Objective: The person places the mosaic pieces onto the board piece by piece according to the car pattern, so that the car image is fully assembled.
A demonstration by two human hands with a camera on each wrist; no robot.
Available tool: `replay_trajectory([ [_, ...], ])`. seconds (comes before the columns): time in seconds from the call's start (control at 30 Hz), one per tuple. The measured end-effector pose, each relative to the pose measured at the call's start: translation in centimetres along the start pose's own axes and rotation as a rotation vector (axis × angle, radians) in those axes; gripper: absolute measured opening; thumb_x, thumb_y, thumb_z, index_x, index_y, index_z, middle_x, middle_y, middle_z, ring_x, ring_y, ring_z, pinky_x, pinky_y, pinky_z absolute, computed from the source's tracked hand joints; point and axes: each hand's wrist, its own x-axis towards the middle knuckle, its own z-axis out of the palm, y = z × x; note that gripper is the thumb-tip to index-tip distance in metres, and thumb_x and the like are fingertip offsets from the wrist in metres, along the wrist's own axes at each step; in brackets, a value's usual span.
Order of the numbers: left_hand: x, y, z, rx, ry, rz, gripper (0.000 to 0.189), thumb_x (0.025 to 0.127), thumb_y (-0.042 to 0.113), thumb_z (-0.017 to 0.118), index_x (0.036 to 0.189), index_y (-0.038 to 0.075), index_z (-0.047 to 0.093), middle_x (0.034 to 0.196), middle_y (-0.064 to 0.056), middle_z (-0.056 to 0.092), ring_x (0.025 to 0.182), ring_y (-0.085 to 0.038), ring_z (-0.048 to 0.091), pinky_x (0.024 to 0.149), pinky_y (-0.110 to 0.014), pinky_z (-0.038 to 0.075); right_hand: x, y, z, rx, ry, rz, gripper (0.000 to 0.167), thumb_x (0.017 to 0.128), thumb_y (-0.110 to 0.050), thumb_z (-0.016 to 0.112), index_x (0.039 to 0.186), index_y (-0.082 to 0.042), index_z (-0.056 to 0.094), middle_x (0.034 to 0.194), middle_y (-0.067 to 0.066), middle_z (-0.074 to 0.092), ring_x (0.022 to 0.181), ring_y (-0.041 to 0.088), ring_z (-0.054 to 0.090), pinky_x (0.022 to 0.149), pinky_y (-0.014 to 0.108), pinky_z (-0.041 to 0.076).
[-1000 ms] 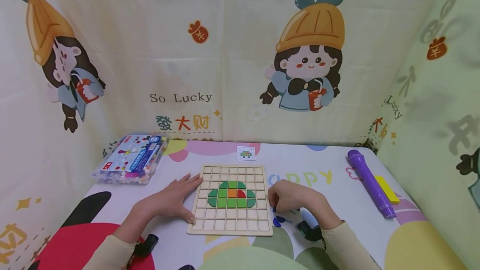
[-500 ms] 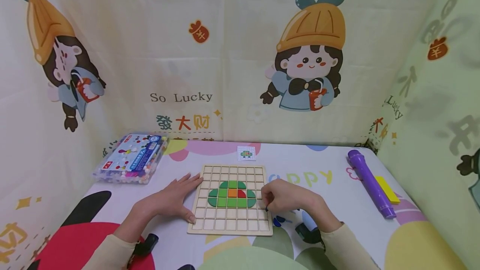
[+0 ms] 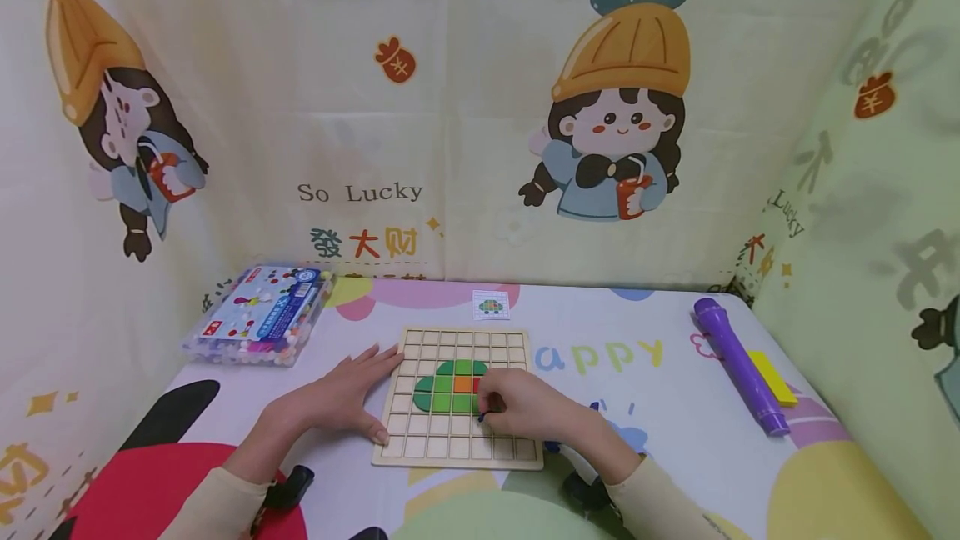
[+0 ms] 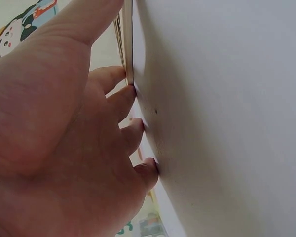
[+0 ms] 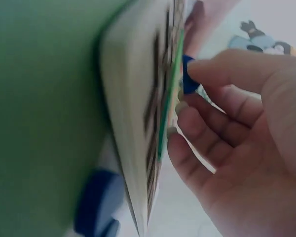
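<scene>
My right hand (image 3: 528, 405) pinches a small blue tile (image 5: 189, 81) between thumb and fingers, over the right-centre of a wooden grid board (image 3: 420, 447). On the board lie green tiles (image 3: 441, 402) in a rounded shape, with an orange tile (image 3: 463, 384) and a partly covered red tile (image 3: 476, 385) among them. The right hand hides the shape's right end. My left hand (image 3: 337, 398) lies with fingers spread along the board's left side, thumb at its lower left corner. In the left wrist view, the fingertips (image 4: 147, 170) touch the tabletop and board edge.
Behind the board lies a small picture card (image 3: 491, 305) with a similar green figure. A clear box of colourful parts (image 3: 262, 315) sits back left. At right are a purple tube (image 3: 738, 365) and a yellow block (image 3: 772, 377). Loose blue tiles (image 5: 98, 197) lie right of the board.
My right hand has moved left from beside the board's right edge to over the green tiles, carrying the blue tile. The left hand has stayed in place at the board.
</scene>
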Motion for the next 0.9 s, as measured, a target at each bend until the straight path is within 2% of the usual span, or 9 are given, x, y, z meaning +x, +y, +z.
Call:
replay_trajectory([
  [0.13, -0.01, -0.01, 0.03, -0.006, 0.003, 0.0, 0.12, 0.062, 0.062, 0.085, 0.157, 0.015, 0.029, 0.166, -0.01, 0.022, 0.153, -0.045, 0.009, 0.118, -0.072, 0.01, 0.23, -0.3, 0.47, -0.101, 0.014, -0.005, 0.013, 0.085, -0.013, 0.073, 0.084, -0.022, 0.063, 0.082, -0.012, 0.056, 0.073, 0.003, 0.047, 0.066, 0.017, 0.043],
  [0.2, -0.02, 0.0, 0.02, -0.009, 0.004, -0.004, 0.12, 0.061, 0.062, 0.085, 0.157, 0.015, 0.029, 0.166, -0.009, 0.023, 0.154, -0.044, 0.009, 0.118, -0.072, 0.01, 0.27, -0.38, 0.58, -0.116, 0.005, -0.015, 0.013, 0.085, -0.014, 0.074, 0.083, -0.023, 0.064, 0.082, -0.012, 0.055, 0.073, 0.002, 0.047, 0.066, 0.017, 0.043],
  [0.4, -0.02, -0.09, 0.12, -0.013, 0.006, -0.012, 0.12, 0.061, 0.062, 0.085, 0.157, 0.015, 0.03, 0.166, -0.009, 0.023, 0.154, -0.043, 0.008, 0.118, -0.071, 0.009, 0.04, -0.4, 0.48, -0.03, -0.053, -0.048, 0.015, 0.085, -0.011, 0.075, 0.082, -0.023, 0.067, 0.08, -0.013, 0.056, 0.071, 0.0, 0.048, 0.064, 0.014, 0.044],
  [0.6, -0.05, 0.04, 0.11, -0.017, 0.007, -0.002, 0.12, 0.062, 0.06, 0.085, 0.157, 0.013, 0.03, 0.166, -0.01, 0.023, 0.153, -0.045, 0.009, 0.118, -0.072, 0.009, -0.21, -0.29, 0.21, 0.025, -0.105, -0.031, 0.014, 0.086, -0.007, 0.072, 0.083, -0.02, 0.071, 0.08, -0.014, 0.057, 0.072, -0.001, 0.05, 0.066, 0.015, 0.047],
  [0.9, -0.12, 0.04, 0.09, -0.012, 0.014, -0.003, 0.119, 0.062, 0.059, 0.086, 0.157, 0.013, 0.03, 0.166, -0.011, 0.024, 0.153, -0.045, 0.01, 0.118, -0.072, 0.009, -0.19, -0.37, 0.33, 0.01, -0.089, -0.007, 0.013, 0.088, -0.008, 0.072, 0.087, -0.021, 0.072, 0.08, -0.015, 0.059, 0.073, 0.0, 0.05, 0.066, 0.015, 0.048],
])
